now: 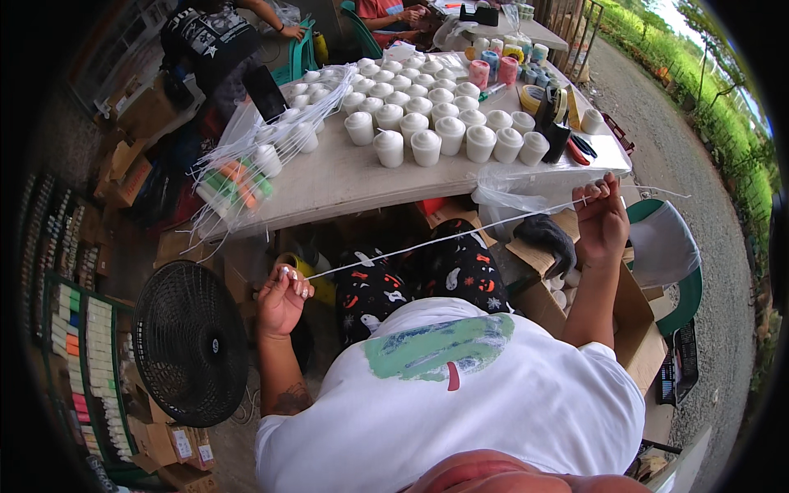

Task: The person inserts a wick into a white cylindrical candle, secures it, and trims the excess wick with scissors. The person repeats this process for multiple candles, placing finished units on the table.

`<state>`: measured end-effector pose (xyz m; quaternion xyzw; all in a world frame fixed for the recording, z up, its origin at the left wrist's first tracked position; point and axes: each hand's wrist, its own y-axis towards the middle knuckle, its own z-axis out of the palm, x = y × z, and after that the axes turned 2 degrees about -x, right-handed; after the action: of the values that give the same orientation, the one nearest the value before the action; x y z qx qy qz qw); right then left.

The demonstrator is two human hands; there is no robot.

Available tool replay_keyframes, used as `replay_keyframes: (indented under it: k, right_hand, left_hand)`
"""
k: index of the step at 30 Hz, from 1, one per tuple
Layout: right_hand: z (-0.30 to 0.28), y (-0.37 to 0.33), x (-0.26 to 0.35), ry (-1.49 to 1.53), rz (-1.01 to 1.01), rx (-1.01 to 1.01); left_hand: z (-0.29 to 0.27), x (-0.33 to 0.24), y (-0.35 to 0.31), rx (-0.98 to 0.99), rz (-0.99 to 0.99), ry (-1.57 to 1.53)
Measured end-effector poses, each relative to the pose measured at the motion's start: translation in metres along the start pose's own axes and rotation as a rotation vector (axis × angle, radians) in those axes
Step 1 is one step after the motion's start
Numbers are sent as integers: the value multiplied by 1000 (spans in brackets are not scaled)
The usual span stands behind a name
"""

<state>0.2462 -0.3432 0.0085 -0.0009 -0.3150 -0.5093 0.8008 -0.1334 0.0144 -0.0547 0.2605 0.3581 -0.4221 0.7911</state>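
White thin cord stretched taut below grey table edge, pinched at each end by left hand and right hand fingertips, above patterned black trousers.

Looks like an open-air spot in daylight, no walls really in sight. A long pale surface runs up the middle, with a second one further back. Green plastic chairs: one at the far left side, another down on the right. A black floor fan sits lower left on the concrete floor, next to a rack of colourful stuff. On the right, a gravel path with grass beside it.
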Motion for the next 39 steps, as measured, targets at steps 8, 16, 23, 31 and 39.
replay_keyframes:
  k: [8,16,23,31,39]
  right_hand:
    - [-14,-1,104,-82,-362,47]
    - [-6,-28,132,-688,-367,-109]
    - [12,-23,-44,-948,310,106]
    - [38,-39,-149,-973,799,425]
    - [41,-54,-150,-980,789,363]
  left_hand:
    - [-34,59,18,-222,-268,198]
    - [-9,60,45,-98,-321,716]
    - [32,44,109,-27,-75,829]
    - [-8,45,217,-194,127,1105]
    - [2,81,310,-393,448,1324]
